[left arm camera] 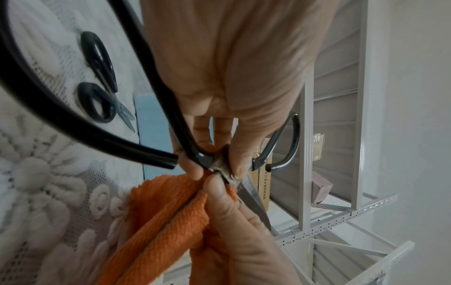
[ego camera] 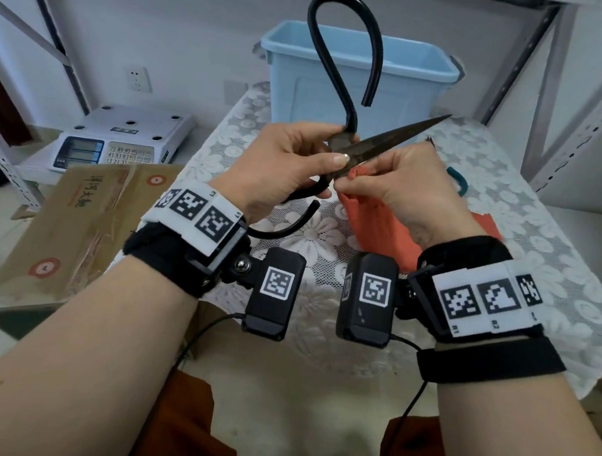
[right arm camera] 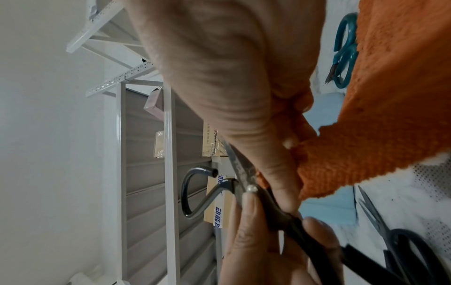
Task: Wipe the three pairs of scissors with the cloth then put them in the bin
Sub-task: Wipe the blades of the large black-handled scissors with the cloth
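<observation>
Fingers of my left hand (ego camera: 287, 163) are pinching the large black-handled scissors (ego camera: 348, 84) at the pivot, held above the lace-covered table (ego camera: 549, 254). My right hand (ego camera: 400, 186) is pressing the orange cloth (ego camera: 377, 228) round the blade base. Black scissors (left arm camera: 102, 81) and what look like teal scissors (right arm camera: 345, 50) are lying on the table. Behind them is standing the blue bin (ego camera: 412, 76).

Not much was readable here: the grey-white electronic scale (ego camera: 122, 142) on the shelf had a keypad where digits like 7, 8, 9, 4, 5, 6, 1, 2, 3 showed. The flattened brown cardboard box (ego camera: 81, 219) carried handwritten-style Chinese characters, too blurry to read, plus round red stamps. Wrist bands had square black-and-white marker codes, no text.
</observation>
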